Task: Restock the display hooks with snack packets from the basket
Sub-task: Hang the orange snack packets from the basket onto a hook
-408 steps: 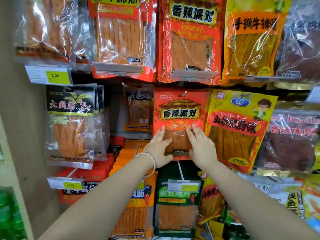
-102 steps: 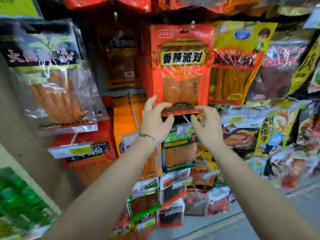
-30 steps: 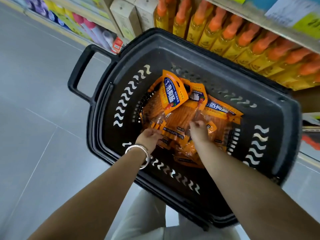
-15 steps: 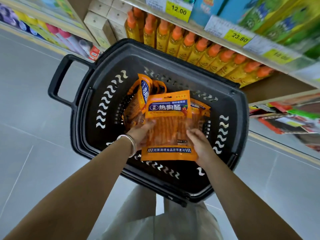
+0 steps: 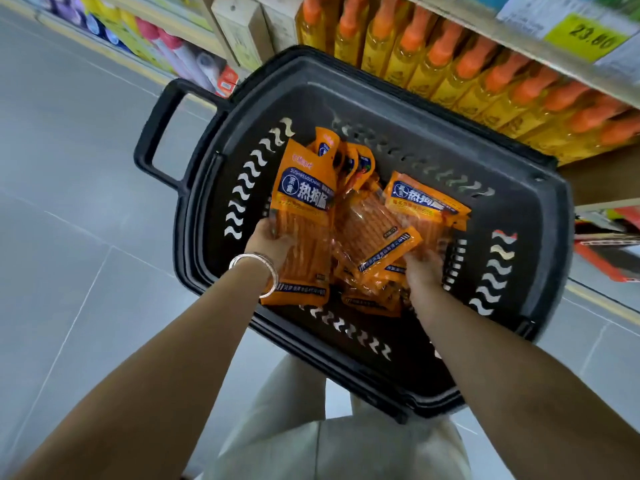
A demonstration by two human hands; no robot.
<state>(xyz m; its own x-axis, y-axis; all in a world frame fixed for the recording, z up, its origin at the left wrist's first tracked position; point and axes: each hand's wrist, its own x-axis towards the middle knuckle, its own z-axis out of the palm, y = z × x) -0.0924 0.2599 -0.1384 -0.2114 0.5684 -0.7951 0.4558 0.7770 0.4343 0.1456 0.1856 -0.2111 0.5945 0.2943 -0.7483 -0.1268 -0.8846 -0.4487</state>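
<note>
Grips one orange packet (image 5: pixel 304 202) in the left hand (image 5: pixel 268 242) at the left of the basket (image 5: pixel 554 237), long axis near to far, and tucks the right hand (image 5: pixel 420 268) under the tilted packet (image 5: pixel 372 233) just right of it, with that grasp impossible to tell.

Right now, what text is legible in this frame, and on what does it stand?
"热狗肠" and "SUSHIREGOUCHANG": orange packet held by the left hand.
"热狗肠": second packet lying in the basket.
"23.80", blurred: yellow shelf price tag.
Fine print along the packet bottoms: too small to read.
</note>
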